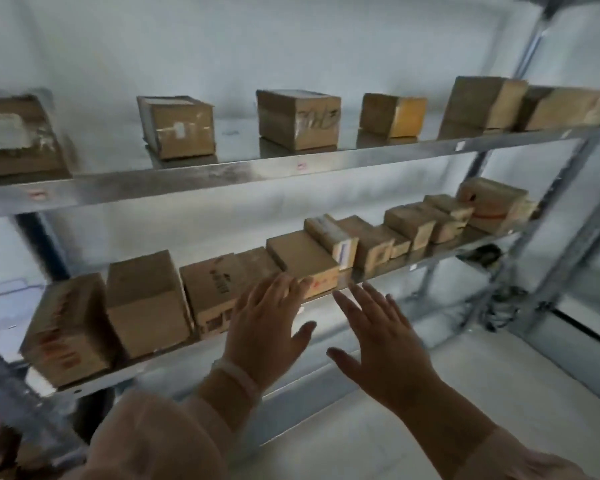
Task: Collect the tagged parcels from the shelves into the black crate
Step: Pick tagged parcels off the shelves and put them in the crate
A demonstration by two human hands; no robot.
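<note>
Brown cardboard parcels line two metal shelves. On the lower shelf [388, 277] a flat parcel with a red mark on its front [300, 259] sits at the middle. My left hand [267, 327] is spread open, its fingertips at that parcel's front face. My right hand [378, 337] is open too, just right of it, in front of the shelf edge and holding nothing. Further parcels sit on the upper shelf [222, 174], among them a box with scribbled writing [298, 117]. The black crate is out of sight.
The rack's upright posts [520, 271] stand at the right, with dark cables [499, 299] hanging behind them. Small red stickers [302, 165] mark the upper shelf's front edge. Pale floor [465, 375] shows below the shelves. The picture is blurred.
</note>
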